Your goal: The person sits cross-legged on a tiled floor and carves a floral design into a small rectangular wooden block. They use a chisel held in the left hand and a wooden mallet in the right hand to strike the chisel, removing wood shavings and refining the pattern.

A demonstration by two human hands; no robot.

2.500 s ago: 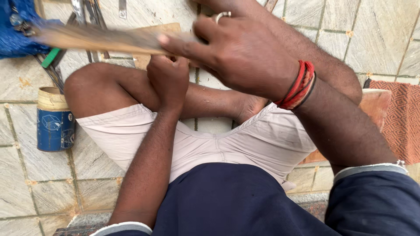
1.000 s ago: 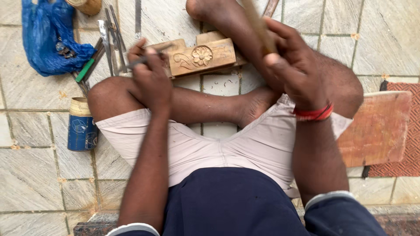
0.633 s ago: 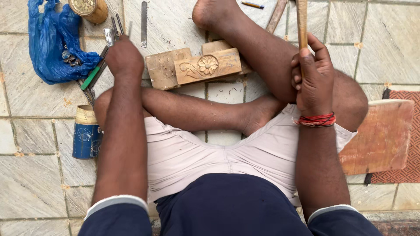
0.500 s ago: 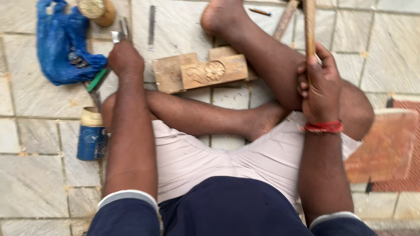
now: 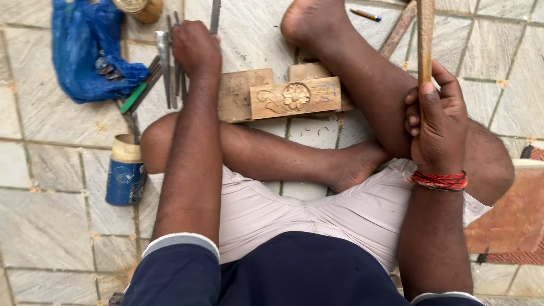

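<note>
I sit cross-legged on a tiled floor. A carved wooden block (image 5: 294,97) with a flower relief lies on plain wood pieces between my legs. My left hand (image 5: 195,48) reaches out over a row of metal chisels (image 5: 167,65) on the floor and closes around them; which one it grips I cannot tell. My right hand (image 5: 436,119) rests on my right knee, shut on a long wooden stick (image 5: 425,34) that points away from me.
A blue plastic bag (image 5: 90,51) lies at the far left, with a round wooden mallet (image 5: 139,7) beside it. A blue tin can (image 5: 126,173) stands by my left knee. A pencil (image 5: 365,14) lies past my foot. A reddish board (image 5: 510,215) lies at the right.
My left hand left the carved block and reached left to the chisels. My right hand moved the wooden stick off to my right knee. The view shifted downward.
</note>
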